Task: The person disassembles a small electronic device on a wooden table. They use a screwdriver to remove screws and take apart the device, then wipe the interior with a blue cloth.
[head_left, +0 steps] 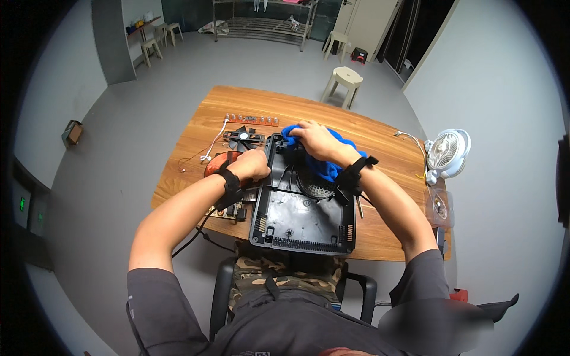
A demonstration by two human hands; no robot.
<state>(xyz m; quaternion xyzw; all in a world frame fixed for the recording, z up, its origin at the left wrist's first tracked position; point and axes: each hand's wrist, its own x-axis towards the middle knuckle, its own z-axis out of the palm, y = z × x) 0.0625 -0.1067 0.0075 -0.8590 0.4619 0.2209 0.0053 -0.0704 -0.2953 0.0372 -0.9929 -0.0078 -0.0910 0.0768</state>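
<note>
A black plastic appliance housing (pixel 306 222) lies on the wooden table in front of me, its inside facing up. My left hand (pixel 255 165) is closed on the housing's left edge. At the far right corner, my right hand (pixel 317 141) presses a bunched blue cloth (pixel 326 170) against the inside; its fingers are curled over the cloth. Part of the round vent grille (pixel 316 188) shows below the cloth. Left of the housing are a copper-coloured coil (pixel 218 162), partly behind my left hand, a black fan (pixel 243 137) and a circuit board (pixel 224 212), partly covered by my wrist.
A narrow strip board (pixel 252 120) lies toward the table's far left, with a white cable (pixel 217 142) nearby. On the right are a small white fan (pixel 446 149) and a clear plastic container (pixel 439 207). A beige stool (pixel 346 78) stands beyond the table.
</note>
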